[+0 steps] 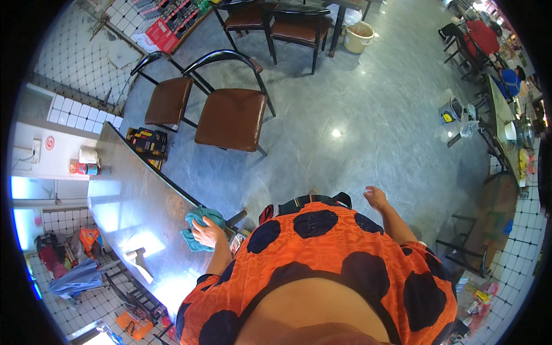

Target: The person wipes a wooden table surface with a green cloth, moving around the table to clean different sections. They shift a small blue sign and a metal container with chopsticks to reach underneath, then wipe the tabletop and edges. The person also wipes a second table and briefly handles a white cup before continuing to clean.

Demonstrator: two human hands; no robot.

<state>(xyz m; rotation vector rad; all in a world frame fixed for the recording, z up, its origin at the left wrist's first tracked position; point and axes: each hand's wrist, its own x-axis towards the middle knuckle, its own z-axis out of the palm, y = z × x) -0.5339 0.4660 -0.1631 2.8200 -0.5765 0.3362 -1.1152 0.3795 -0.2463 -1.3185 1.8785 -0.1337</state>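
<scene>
My left hand (208,233) grips a crumpled teal cloth (202,215) and presses it on the table top (159,202), close to the edge beside me. The table has a dark edge and a shiny surface with bright window reflections. On its surface, left of the cloth, lie a roll-like object and a pale strip (140,264); I cannot tell what they are. My right hand (376,198) hangs away from my body over the grey floor, fingers loosely bent, with nothing visible in it.
A white cup-like container (88,154) and a small jar (91,169) stand at the table's far end. Beyond the table are chairs with brown seats (233,118) and dark boxes (148,142). Bins (359,38) stand farther off. Seated people (481,36) are at right.
</scene>
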